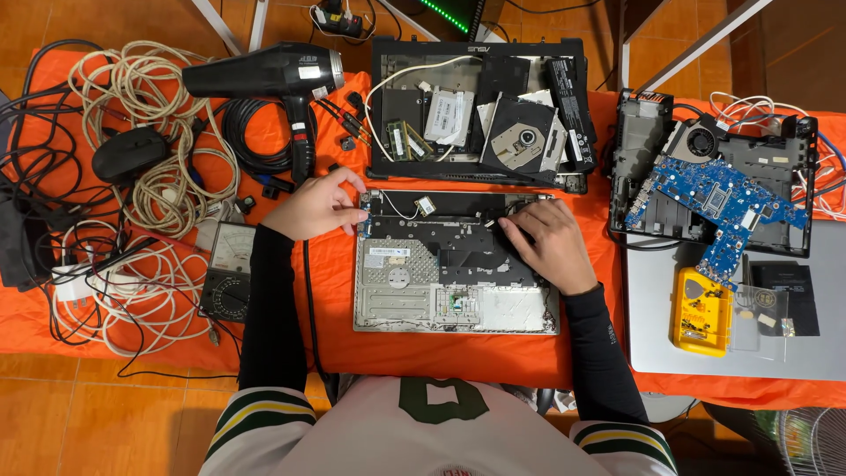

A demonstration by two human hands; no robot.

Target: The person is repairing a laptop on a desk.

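A silver laptop palmrest shell (454,308), turned inside up, lies on the orange cloth in front of me, with the black keyboard backing (441,242) exposed. My left hand (313,205) rests at its upper left corner, fingers curled against the edge near a small wireless card (426,206) with thin wires. My right hand (546,242) presses flat on the upper right part of the black backing, fingers spread. Neither hand holds anything.
A black laptop base (480,110) with loose parts and an optical drive lies behind. At right are another opened chassis with a blue circuit board (718,198), a closed silver laptop (820,300) and a yellow tool case (701,310). At left lie a black hair dryer (269,75), a multimeter (227,273) and tangled cables (145,132).
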